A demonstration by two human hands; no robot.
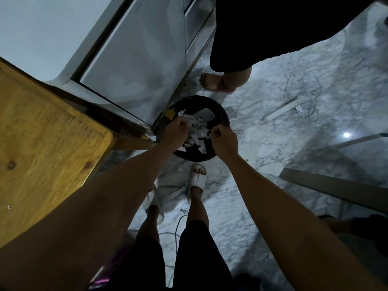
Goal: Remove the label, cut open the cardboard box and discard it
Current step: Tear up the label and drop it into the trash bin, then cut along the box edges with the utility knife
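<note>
Both forearms reach down; left hand (pixel 176 127) and right hand (pixel 223 137) grips curled over bin (pixel 220 114)

You see a dim, bluish view: lamp glare (pixel 346 135) on the marble floor (pixel 241 206), motion-blurred, wide-angle bent edges.

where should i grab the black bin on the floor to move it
Take the black bin by its round rim, on the right side facing the open marble floor. The left rim sits tight against the cabinet corner. Both hands, left hand and right hand, are above the paper scraps inside.
</note>
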